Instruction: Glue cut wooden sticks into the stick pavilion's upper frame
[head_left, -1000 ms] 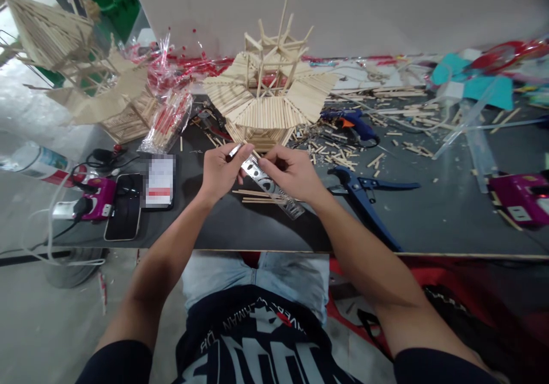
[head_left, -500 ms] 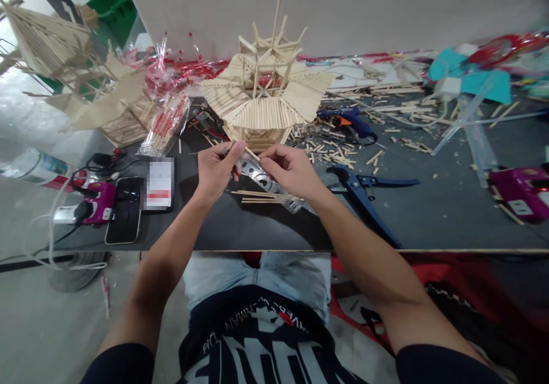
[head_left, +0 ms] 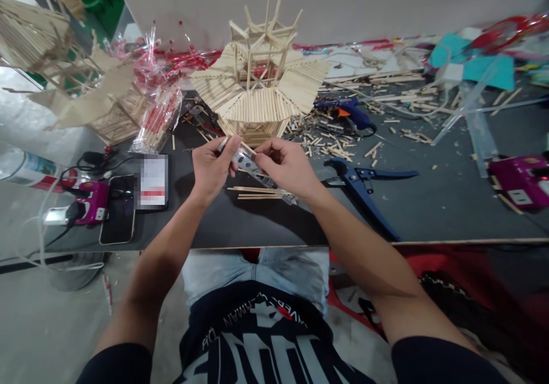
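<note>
Wooden stick point(head_left: 247, 148) held along a stencil ruler point(head_left: 245, 161), centre of the frame.
A good alignment needs the stick flush with the ruler's edge, thumb pressure light; left hand point(head_left: 213, 167) grips the ruler's upper-left end, right hand point(head_left: 288, 167) pinches the stick, fingers curled, both forearms angled inward from the lower corners.

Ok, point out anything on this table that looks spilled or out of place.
Short stick pieces lie scattered to the right of the wooden model, some close to the blue glue gun. They point every which way, so they look spilled next to the model's neat rows.
</note>
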{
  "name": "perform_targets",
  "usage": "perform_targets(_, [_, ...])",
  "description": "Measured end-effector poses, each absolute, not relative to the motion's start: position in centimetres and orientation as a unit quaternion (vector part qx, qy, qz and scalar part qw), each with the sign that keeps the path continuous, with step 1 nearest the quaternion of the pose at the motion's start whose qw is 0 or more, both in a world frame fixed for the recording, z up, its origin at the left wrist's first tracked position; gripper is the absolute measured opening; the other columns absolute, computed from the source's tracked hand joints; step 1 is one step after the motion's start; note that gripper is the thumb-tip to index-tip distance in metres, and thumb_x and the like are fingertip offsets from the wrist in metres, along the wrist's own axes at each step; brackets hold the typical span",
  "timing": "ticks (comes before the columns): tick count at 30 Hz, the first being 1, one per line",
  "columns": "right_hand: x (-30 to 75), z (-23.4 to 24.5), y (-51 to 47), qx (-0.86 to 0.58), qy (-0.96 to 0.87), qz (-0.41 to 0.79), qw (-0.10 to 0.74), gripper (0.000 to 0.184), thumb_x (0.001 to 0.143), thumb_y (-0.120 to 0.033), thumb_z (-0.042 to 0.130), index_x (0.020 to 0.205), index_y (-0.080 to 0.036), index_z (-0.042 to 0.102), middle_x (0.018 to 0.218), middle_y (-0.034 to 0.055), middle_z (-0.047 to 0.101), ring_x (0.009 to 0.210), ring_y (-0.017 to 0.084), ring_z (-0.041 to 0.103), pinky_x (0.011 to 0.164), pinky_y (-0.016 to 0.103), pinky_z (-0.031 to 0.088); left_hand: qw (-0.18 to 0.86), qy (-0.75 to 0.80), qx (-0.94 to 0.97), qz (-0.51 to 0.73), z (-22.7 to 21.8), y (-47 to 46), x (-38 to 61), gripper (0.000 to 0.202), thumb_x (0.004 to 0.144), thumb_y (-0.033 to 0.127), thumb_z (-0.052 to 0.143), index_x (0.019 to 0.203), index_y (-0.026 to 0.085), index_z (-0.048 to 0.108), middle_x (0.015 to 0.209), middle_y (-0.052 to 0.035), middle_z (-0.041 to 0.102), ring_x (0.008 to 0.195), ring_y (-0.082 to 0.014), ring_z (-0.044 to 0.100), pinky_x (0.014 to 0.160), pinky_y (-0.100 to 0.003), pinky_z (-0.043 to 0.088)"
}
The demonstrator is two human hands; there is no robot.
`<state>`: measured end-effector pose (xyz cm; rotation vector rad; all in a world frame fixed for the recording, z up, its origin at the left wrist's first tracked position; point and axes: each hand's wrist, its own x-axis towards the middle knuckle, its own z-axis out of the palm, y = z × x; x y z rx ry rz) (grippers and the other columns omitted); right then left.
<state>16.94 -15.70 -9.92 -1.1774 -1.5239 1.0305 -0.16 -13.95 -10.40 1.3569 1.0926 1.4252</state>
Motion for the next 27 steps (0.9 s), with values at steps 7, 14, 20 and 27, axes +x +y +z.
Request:
perform_targets(7, [16.6,-9.7,-16.0,-0.491,-0.626,0.385,0.468,0.011,0.080,-0.030,0.066,0.077,-0.020,0.063,0.066,-0.0011,0.060,0.056,0.011,0.050,0.056,0.028,0.039,0.420,0.439,0.552,0.571,-10.2,-14.1,-0.2,0.034,0.086,0.050,0.076,0.072,0.019,0.073,0.051,0.0042,0.059,0.037,-0.0041,0.049,0.035,-0.017,0.036])
perform_targets(14, [16.0,-9.8,-16.2,-0.511,-0.626,0.348,0.475,0.011,0.081,-0.030,0.063,0.076,-0.020,0.062,0.063,-0.0025,0.058,0.054,0.010,0.047,0.056,0.028,0.038,0.418,0.442,0.543,0.579,-10.4,-14.0,-0.3,0.034,0.085,0.050,0.077,0.072,0.019,0.073,0.052,0.0045,0.059,0.037,-0.0039,0.049,0.035,-0.016,0.036])
perform_targets(20, [15.7,-10.2,-16.3,-0.511,-0.630,0.325,0.485,0.011,0.083,-0.030,0.060,0.077,-0.020,0.061,0.061,-0.0038,0.055,0.053,0.010,0.046,0.056,0.028,0.038,0.417,0.441,0.540,0.583,-10.3,-13.9,-0.2,0.034,0.084,0.050,0.077,0.070,0.019,0.072,0.052,0.0044,0.060,0.037,-0.0036,0.049,0.035,-0.016,0.037])
perform_targets(27, [15.6,-10.5,-16.2,-0.511,-0.634,0.313,0.489,0.011,0.083,-0.030,0.060,0.077,-0.021,0.059,0.060,-0.0042,0.055,0.052,0.010,0.046,0.058,0.029,0.038,0.414,0.446,0.541,0.581,-10.1,-14.0,-0.1,0.035,0.085,0.050,0.077,0.069,0.019,0.071,0.049,0.0052,0.058,0.036,-0.0040,0.049,0.034,-0.015,0.037])
